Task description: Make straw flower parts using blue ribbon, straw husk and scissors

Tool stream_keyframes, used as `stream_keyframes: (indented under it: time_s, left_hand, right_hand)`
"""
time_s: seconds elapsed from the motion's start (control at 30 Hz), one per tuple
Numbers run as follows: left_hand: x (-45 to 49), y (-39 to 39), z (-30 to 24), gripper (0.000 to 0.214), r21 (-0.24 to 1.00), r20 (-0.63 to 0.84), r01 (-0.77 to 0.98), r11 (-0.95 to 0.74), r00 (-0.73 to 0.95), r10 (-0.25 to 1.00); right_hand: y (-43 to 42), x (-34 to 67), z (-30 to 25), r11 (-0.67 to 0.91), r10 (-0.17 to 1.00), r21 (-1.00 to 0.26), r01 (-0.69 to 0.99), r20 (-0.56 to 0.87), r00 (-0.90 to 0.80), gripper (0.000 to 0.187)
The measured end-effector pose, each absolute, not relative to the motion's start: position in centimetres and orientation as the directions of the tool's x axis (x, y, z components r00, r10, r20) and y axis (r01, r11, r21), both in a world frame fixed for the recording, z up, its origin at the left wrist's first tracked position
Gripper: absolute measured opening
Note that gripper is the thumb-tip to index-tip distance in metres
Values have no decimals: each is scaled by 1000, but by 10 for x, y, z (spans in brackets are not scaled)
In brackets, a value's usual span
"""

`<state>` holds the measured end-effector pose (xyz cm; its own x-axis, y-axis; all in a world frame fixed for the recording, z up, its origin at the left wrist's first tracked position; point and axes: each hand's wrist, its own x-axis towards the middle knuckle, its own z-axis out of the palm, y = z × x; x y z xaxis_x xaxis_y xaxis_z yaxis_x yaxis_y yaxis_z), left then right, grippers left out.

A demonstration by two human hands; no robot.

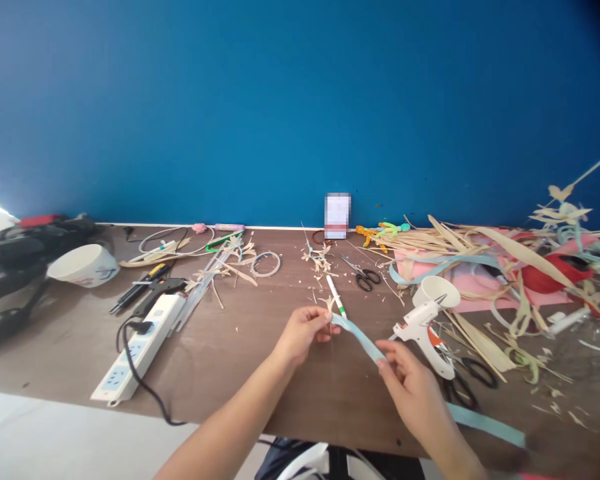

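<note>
My left hand (305, 330) pinches one end of a light blue strip (357, 337) above the brown table (220, 347). My right hand (410, 380) pinches the same strip lower down, and the strip runs on under that wrist to the table's front right edge (487, 425). Both hands are closed on it. A small piece of dried leaf sticks up at my left fingertips. Just behind the hands lies a white pen with a green tip (336, 296). A white glue gun (423, 328) stands right of my right hand.
Black scissors (364, 275) lie behind the pen, and a second pair (467, 380) by the glue gun. A white power strip (140, 347) with a black cord sits left. A white bowl (83, 265) is far left. Dried leaf strips and pink paper (480, 273) cover the right.
</note>
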<state>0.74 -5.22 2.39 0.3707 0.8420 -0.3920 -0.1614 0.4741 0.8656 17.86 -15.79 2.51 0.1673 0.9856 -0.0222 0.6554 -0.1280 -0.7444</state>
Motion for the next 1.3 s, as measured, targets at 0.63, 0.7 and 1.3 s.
stream_keyframes:
  time_s: [0.63, 0.7, 1.3]
  left_hand:
    - [20, -43, -2, 21, 848, -423, -139, 511, 404, 811]
    - [19, -43, -2, 20, 847, -413, -157, 508, 409, 814]
    - [16, -46, -4, 19, 869, -383, -138, 475, 421, 823]
  right_hand:
    - [-140, 146, 24, 141, 949, -767, 627, 284, 134, 12]
    - [-134, 140, 26, 145, 960, -764, 629, 263, 98, 16]
    - [-111, 130, 4, -79, 976, -942, 327, -7, 216, 13]
